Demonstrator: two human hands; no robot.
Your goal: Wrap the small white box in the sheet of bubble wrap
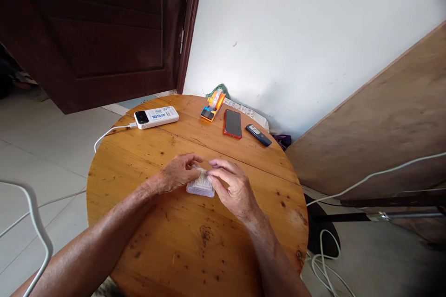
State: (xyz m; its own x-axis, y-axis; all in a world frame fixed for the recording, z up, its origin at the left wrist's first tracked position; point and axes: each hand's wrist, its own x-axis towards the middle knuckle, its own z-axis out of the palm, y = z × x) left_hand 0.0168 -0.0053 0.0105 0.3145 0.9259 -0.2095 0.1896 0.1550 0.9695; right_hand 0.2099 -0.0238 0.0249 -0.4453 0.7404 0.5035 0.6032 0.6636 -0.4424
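Note:
A small clear packet or box (200,189) with a whitish, patterned top lies near the middle of the round wooden table (205,236). My left hand (179,171) is at its left side, with the thumb on its top and the fingers curved beyond it. From the right, my right hand (232,186) touches it with thumb and index finger, the fingers bent and close together. The two hands' fingertips hide part of the far end of the packet.
Along the far part of the table are a white power bank (156,117) with a cable, an orange tape dispenser (213,104), a red-edged phone (232,124) and a dark remote (258,135). A white wall stands behind.

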